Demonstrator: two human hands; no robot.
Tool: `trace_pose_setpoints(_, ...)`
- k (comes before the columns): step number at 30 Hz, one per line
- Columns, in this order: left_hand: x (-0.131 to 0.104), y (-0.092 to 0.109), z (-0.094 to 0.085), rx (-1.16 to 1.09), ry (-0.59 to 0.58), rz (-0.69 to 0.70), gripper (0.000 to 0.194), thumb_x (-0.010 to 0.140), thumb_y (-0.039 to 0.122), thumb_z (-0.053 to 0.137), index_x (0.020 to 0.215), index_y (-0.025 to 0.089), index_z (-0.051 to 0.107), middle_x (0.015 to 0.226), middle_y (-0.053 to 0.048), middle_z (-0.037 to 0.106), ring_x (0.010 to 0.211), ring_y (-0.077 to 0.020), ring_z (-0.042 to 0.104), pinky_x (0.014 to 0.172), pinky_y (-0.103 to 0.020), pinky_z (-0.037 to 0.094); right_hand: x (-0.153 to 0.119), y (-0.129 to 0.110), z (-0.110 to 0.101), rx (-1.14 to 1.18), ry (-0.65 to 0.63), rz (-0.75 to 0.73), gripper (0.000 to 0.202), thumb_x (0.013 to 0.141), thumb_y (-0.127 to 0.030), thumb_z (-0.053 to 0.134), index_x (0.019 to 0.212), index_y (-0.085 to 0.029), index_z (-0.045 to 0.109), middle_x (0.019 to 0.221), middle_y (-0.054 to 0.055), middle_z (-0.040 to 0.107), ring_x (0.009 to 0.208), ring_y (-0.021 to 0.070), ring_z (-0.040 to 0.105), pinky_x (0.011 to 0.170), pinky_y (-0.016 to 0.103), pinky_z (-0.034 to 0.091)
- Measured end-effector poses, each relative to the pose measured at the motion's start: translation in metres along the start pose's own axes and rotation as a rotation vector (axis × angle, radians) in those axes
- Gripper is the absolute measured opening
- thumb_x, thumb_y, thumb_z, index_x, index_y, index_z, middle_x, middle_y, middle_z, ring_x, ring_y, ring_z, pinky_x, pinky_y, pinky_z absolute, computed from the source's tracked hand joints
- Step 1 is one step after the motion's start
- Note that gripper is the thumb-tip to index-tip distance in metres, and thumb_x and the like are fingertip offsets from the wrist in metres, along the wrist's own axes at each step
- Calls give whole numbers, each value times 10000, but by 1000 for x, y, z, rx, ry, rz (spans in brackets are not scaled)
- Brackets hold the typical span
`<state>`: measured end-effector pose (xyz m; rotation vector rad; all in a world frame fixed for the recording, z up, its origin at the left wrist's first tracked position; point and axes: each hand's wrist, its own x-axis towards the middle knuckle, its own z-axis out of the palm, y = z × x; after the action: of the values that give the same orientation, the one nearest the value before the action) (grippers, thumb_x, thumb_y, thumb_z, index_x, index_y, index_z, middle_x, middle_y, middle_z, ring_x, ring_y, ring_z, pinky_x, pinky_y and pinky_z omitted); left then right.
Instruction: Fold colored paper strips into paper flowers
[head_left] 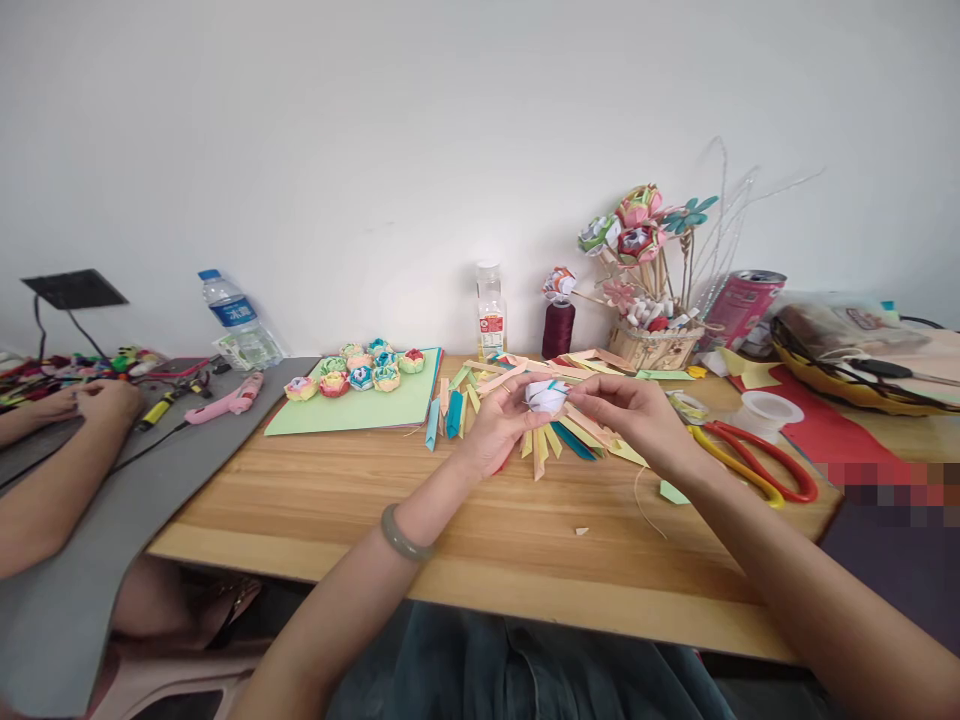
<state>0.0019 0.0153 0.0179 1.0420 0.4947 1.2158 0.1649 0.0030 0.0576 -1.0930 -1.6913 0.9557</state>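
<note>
My left hand [496, 428] holds a small white folded-paper flower [546, 397] with blue-green marks, its fingers and thumb closed around the left side. At the flower's right edge, the thumb and fingertips of my right hand [631, 415] are pinched together; what sits between them is too small to make out. Folded paper strips [538, 455] in peach, yellow and blue lie spread on the table below and behind both hands. A thin pale thread [649, 512] curves over the wood under my right wrist.
Finished paper flowers [361, 376] sit on green sheets [337, 415] at left. Behind stand a glass bottle [490, 310], a thread spool [558, 330] and a flower basket [652, 345]. Scissors [780, 465] lie right. A co-worker's hands [105, 405] are at far left, near a pink glue gun [225, 398].
</note>
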Motion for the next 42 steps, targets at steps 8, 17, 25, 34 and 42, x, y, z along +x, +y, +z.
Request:
trace_pose_setpoints(8, 1, -5, 0, 270, 50, 233, 373, 593, 121, 698, 949, 203, 620, 1147, -32, 577, 1105, -176, 497, 946, -277, 376, 3, 17, 1, -139, 8, -69, 335, 705, -465, 614, 796, -142, 626, 764, 59, 617, 652, 152, 514, 575, 275, 400)
trace_pose_setpoints(17, -5, -1, 5, 406, 26, 177, 530, 654, 159, 657, 1159, 240, 516, 1278, -46, 497, 1070, -190, 523, 827, -253, 462, -1, 12, 3, -369, 41, -224, 244, 778, -404, 559, 693, -175, 573, 679, 32, 591, 557, 125, 479, 502, 259, 375)
trace_pose_setpoints(25, -1, -9, -4, 407, 39, 226, 433, 666, 233, 672, 1077, 211, 537, 1216, -72, 524, 932, -167, 558, 678, -242, 504, -1, 16, 5, -482, 106, -403, 133, 802, -295, 543, 758, -182, 597, 712, 33, 615, 573, 122, 522, 519, 249, 424)
trace_pose_setpoints(34, -3, -9, 1, 285, 70, 169, 442, 672, 276, 676, 1080, 233, 511, 1205, -60, 520, 900, -162, 579, 623, -222, 519, -4, 27, 11, -777, 347, -694, 45, 781, -188, 557, 741, -196, 576, 721, 22, 669, 615, 131, 605, 508, 227, 442)
trace_pose_setpoints(42, 4, 2, -11, -35, -58, -349, 566, 809, 612, 284, 1058, 165, 528, 921, -103, 640, 571, -162, 650, 441, -235, 494, -6, 31, -5, -1006, 235, -1110, 208, 802, -118, 549, 988, -210, 555, 844, 37, 694, 769, 139, 646, 648, 232, 486)
